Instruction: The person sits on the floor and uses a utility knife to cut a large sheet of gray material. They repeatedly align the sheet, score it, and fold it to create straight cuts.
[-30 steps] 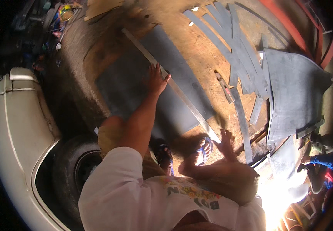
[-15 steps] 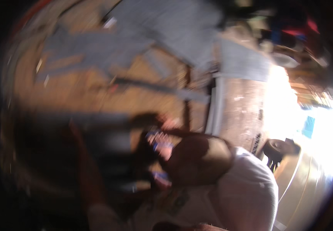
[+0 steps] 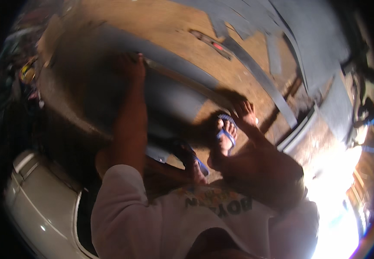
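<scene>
Grey sheet (image 3: 167, 93) flat on the brown ground (image 3: 169, 19) at 10 to 11 o'clock; long straight bar (image 3: 187, 81) lies across it. Bar's long axis runs 10 to 4, roughly parallel to the sheet's long upper edge, and its 4 o'clock end overhangs the sheet. Yellow round thing (image 3: 27, 74) out toward 10 o'clock, blurred; can't tell if it's a container. Left arm reaches up to 11 o'clock, left hand (image 3: 130, 65) on the bar's upper part; too dark to tell whether it grips or just presses. Right hand (image 3: 245, 113) at the bar's 4 o'clock end, fingers spread, not clenched; thumb contact unclear. Sandalled foot (image 3: 226, 136) just below that hand. Slim tool (image 3: 210, 44) with a red patch just past 12. Narrow grey strip (image 3: 262, 80) at 2, pointing 11 to 5. Pale car body (image 3: 44, 207) at 8.
</scene>
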The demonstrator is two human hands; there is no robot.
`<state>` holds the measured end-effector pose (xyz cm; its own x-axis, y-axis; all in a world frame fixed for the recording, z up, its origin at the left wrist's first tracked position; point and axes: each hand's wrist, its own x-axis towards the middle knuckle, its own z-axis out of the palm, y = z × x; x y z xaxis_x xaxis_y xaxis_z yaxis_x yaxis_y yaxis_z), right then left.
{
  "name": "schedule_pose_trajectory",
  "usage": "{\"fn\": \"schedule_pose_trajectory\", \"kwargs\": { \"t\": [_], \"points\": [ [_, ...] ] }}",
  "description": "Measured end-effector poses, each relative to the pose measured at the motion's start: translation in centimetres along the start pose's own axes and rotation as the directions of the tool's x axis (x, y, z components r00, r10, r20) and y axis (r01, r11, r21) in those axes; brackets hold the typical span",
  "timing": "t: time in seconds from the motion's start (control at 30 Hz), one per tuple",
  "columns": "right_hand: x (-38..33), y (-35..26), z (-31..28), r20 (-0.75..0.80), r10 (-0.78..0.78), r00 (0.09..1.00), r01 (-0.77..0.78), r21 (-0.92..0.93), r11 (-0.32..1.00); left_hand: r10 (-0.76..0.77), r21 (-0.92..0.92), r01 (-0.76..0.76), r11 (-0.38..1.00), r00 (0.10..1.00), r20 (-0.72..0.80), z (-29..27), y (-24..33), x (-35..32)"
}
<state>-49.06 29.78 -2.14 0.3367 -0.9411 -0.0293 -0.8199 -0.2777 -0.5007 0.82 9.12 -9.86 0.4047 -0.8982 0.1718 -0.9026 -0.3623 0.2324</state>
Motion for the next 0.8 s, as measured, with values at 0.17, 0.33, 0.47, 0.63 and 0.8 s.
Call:
{"fn": "schedule_pose_trajectory", "kwargs": {
  "t": [0.17, 0.33, 0.47, 0.63, 0.8],
  "points": [
    [-1.0, 0.0, 0.8, -0.029, 0.034, 0.999, -0.037, -0.116, 0.993, -0.217, 0.051, 0.212, 0.976, 0.969, 0.117, -1.1, 4.4, 1.9],
    [-0.6, 0.2, 2.6, -0.111, -0.036, 0.993, 0.027, -0.081, 0.996, -0.224, 0.18, 0.2, 0.963, 0.966, 0.126, -2.2, 4.2, 2.1],
    [-0.4, 0.2, 2.0, -0.046, 0.016, 0.999, -0.018, -0.05, 0.999, -0.192, 0.045, 0.188, 0.981, 0.975, 0.115, -2.3, 3.2, 2.5],
    [-1.0, 0.2, 0.7, -0.074, -0.011, 0.997, 0.004, -0.085, 0.996, -0.225, -0.054, 0.227, 0.972, 0.974, 0.032, -2.2, 4.2, 2.1],
    [-5.1, 0.8, 0.5, -0.074, 0.087, 0.993, -0.085, 0.031, 0.996, -0.182, 0.008, 0.182, 0.983, 0.983, 0.023, -1.6, 3.6, 2.4]
  ]
}}
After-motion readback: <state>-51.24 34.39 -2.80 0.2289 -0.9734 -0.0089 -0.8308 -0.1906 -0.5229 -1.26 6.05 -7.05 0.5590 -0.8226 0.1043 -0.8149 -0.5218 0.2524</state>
